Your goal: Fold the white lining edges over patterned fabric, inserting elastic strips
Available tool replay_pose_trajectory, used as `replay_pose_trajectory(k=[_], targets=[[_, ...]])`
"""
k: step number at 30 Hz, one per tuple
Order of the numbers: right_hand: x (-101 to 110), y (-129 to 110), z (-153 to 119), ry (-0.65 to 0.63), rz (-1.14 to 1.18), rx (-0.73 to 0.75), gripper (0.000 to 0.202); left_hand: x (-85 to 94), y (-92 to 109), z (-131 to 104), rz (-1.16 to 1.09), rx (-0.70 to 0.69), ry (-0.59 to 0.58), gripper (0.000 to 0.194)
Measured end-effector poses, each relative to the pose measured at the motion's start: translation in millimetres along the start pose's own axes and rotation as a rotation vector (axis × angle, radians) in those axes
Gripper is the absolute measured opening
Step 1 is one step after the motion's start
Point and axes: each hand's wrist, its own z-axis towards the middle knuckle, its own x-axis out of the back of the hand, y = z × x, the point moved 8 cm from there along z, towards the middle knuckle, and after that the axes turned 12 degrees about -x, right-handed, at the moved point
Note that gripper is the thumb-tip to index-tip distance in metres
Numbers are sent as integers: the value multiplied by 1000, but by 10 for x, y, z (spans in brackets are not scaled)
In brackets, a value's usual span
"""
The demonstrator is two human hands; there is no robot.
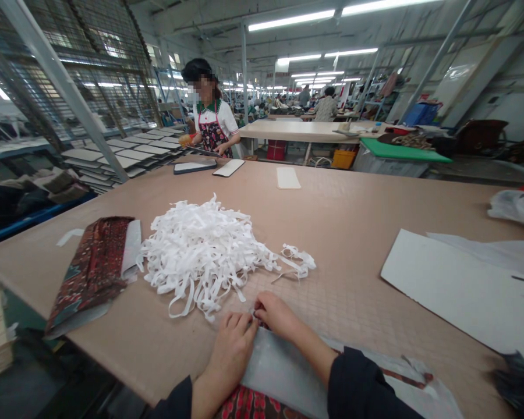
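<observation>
At the near table edge lies a red-and-dark patterned fabric piece [255, 404] with a greyish-white backing [283, 364] folded over it. My left hand [232, 348] grips its far left corner, fingers bent and pressed together. Right beside those fingertips, my right hand [274, 313] is closed in a pinch on the same corner. A small dark bit of fabric shows between the hands; the fingertips partly hide it. Just beyond them spreads a large heap of white strips [205, 250], with a few loose ones [299, 261] trailing to the right.
Another patterned fabric piece [94, 273] lies left of the heap. Large white panels [458, 285] rest on the right, near a clear plastic bag [515, 206]. A co-worker [213, 122] stands across the table near small pale panels [288, 178] and a loaded rack [131, 152].
</observation>
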Motion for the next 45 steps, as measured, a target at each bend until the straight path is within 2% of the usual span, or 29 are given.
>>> replay_pose_trajectory(k=[6, 9, 12, 17, 20, 24, 27, 30, 34, 38, 40, 42, 45], targets=[[-38, -8, 122, -13, -41, -35, 13, -19, 18, 19, 65, -41, 22, 31], [6, -51, 80, 15, -69, -23, 17, -9, 39, 52, 61, -94, 88, 31], [99, -54, -151, 80, -105, -17, 22, 45, 27, 75, 34, -156, 184, 32], [235, 28, -846, 229, -376, 196, 20, -53, -39, 109, 72, -369, 149, 36], [354, 386, -1296, 237, -467, 169, 23, -91, -98, 101, 91, -389, 127, 37], [631, 1132, -1774, 264, -447, -76, 31, -56, -114, 107, 76, -367, 90, 33], [801, 1604, -1945, 258, -382, -249, 30, 9, -122, 217, 5, -321, 19, 23], [937, 1826, -1906, 233, -299, -344, 27, 69, -106, 425, -81, -249, -106, 17], [1062, 1863, -1706, 156, -193, -398, 19, 74, 46, 680, -146, -222, -301, 11], [1118, 1729, -1673, 122, -201, -374, 13, 22, 246, 778, -244, -257, -372, 22], [1150, 1591, -1786, 147, -207, -332, 14, 27, 319, 780, -256, -286, -363, 27], [1184, 1438, -1985, 155, -192, -301, 15, 84, 379, 747, -246, -314, -342, 24], [1212, 1257, -2364, 67, -156, -332, 15, 270, 502, 593, -204, -373, -294, 13]])
